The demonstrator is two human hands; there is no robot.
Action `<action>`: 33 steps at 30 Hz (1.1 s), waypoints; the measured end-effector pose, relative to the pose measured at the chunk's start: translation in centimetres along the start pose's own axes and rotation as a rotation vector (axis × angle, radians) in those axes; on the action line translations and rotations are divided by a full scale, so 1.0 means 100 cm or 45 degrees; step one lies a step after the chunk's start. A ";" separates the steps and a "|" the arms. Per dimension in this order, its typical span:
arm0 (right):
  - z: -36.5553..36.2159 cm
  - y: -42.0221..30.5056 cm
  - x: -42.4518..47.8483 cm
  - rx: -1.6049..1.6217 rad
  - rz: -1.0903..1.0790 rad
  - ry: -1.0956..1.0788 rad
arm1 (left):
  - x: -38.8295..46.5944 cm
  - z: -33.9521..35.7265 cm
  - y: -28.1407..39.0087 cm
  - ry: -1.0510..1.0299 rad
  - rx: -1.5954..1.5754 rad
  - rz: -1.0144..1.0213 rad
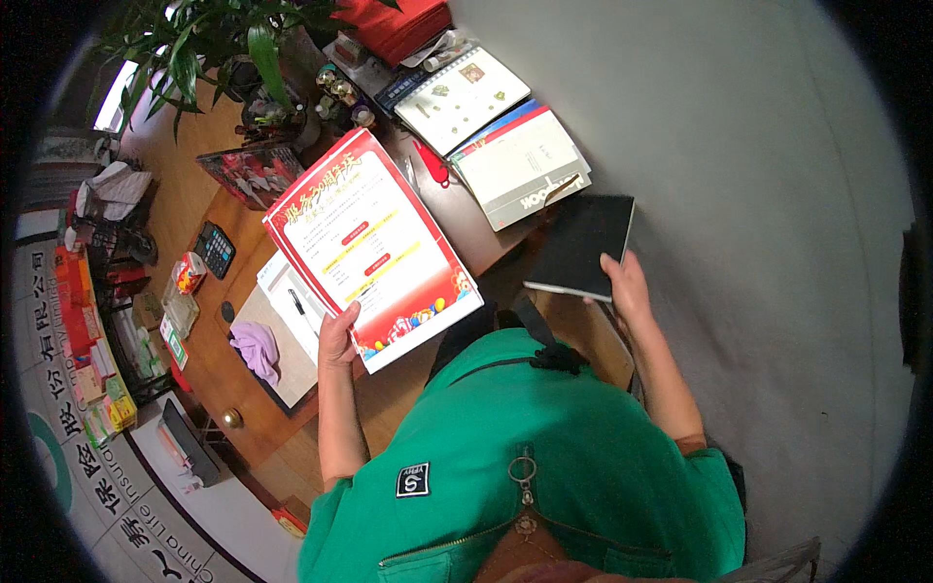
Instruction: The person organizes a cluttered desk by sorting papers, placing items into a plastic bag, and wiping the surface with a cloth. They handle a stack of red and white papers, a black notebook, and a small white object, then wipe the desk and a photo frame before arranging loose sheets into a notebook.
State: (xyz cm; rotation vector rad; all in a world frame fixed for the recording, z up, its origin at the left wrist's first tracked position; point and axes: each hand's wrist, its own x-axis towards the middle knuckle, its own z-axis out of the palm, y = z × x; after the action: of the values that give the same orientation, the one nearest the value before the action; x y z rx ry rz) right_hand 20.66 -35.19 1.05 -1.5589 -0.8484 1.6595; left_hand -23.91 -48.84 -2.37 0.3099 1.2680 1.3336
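Observation:
My left hand (pixel 340 337) grips the lower left edge of a stack of red-and-white printed sheets (pixel 379 255), held above the wooden desk. Out to the right, my right hand (pixel 627 288) holds a black-covered notebook (pixel 583 240) by its near right corner, thumb on top. Just beyond the black notebook lies a pile of notebooks and papers with a pale cover (pixel 528 164). A spiral-bound booklet (pixel 463 102) lies open behind that pile. A red object (pixel 431 164) rests between the printed sheets and the pile. White papers and a pen (pixel 297 302) lie left of the sheets.
The wooden desk (pixel 270 430) also carries a calculator (pixel 214 249), a purple cloth (pixel 255 350), a clear plastic container (pixel 180 306), a framed picture (pixel 251 171) and a leafy potted plant (pixel 266 58). A red bag or folder (pixel 397 25) is at the far end. Grey floor (pixel 765 218) lies to the right.

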 end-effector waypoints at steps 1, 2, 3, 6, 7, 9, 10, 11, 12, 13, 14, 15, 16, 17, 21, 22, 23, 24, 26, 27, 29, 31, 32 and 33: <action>0.008 -0.015 0.003 -0.024 -0.007 -0.022 | -0.001 -0.001 -0.004 -0.002 -0.027 0.001; 0.016 -0.022 0.009 -0.025 -0.009 -0.027 | -0.002 -0.001 -0.007 -0.007 -0.054 0.003; 0.023 -0.028 0.015 -0.024 -0.010 -0.027 | 0.000 0.001 -0.008 -0.015 -0.079 0.001; 0.028 -0.023 0.017 -0.195 -0.084 -0.017 | 0.001 0.008 -0.010 -0.024 -0.100 -0.044; 0.029 -0.020 0.015 -0.281 -0.122 -0.017 | 0.001 0.009 -0.010 -0.024 -0.115 -0.063; 0.030 -0.017 0.006 -0.224 -0.129 0.040 | 0.003 0.010 -0.010 -0.049 -0.113 -0.061; 0.030 -0.017 0.003 -0.178 -0.121 0.059 | 0.003 0.010 -0.010 -0.043 -0.100 -0.075; 0.031 -0.019 0.001 -0.133 -0.112 0.080 | 0.004 0.009 -0.010 -0.038 -0.088 -0.089; 0.033 -0.022 -0.001 -0.175 -0.173 0.081 | 0.004 0.008 -0.010 -0.039 -0.085 -0.094; 0.037 -0.026 0.000 -0.218 -0.234 0.083 | 0.006 0.006 -0.011 -0.041 -0.082 -0.099; 0.040 -0.028 0.000 -0.260 -0.295 0.085 | 0.006 0.005 -0.012 -0.043 -0.079 -0.104; 0.043 -0.027 0.002 -0.195 -0.286 0.097 | 0.008 0.006 -0.011 -0.048 -0.084 -0.106; 0.045 -0.023 0.005 -0.130 -0.278 0.108 | 0.010 0.007 -0.010 -0.053 -0.088 -0.107; 0.045 -0.018 0.007 -0.064 -0.269 0.118 | 0.012 0.008 -0.010 -0.056 -0.093 -0.108; 0.027 -0.007 -0.007 -0.183 -0.141 0.193 | 0.017 0.008 -0.009 -0.083 -0.098 -0.103; 0.021 -0.014 -0.019 -0.235 -0.032 0.160 | 0.016 0.008 -0.007 -0.070 -0.096 -0.116; 0.013 -0.006 -0.023 -0.203 -0.123 0.145 | 0.015 0.007 -0.006 -0.055 -0.096 -0.129; 0.002 0.007 -0.026 -0.167 -0.217 0.139 | 0.016 0.007 -0.006 -0.054 -0.105 -0.118; 0.000 0.014 -0.031 -0.060 -0.296 0.077 | 0.014 0.005 -0.007 -0.040 -0.123 -0.095; 0.003 0.009 -0.036 0.012 -0.286 0.029 | 0.013 0.002 -0.008 -0.032 -0.131 -0.099; 0.019 -0.002 -0.035 0.131 -0.317 -0.089 | 0.011 -0.007 -0.011 -0.009 -0.151 -0.105; 0.045 -0.007 -0.019 0.332 -0.261 -0.225 | 0.011 -0.007 -0.009 0.005 -0.155 -0.089; 0.058 -0.008 -0.004 0.341 -0.186 -0.314 | 0.010 -0.009 -0.008 -0.002 -0.153 -0.082; 0.072 -0.007 0.015 0.349 -0.111 -0.400 | 0.011 -0.011 -0.007 -0.011 -0.152 -0.077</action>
State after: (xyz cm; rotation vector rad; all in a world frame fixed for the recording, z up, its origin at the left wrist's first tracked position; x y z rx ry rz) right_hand 13.45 -33.57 1.29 -1.0794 -0.7929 1.8953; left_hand -24.70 -48.67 -3.81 0.1927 1.1762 1.3486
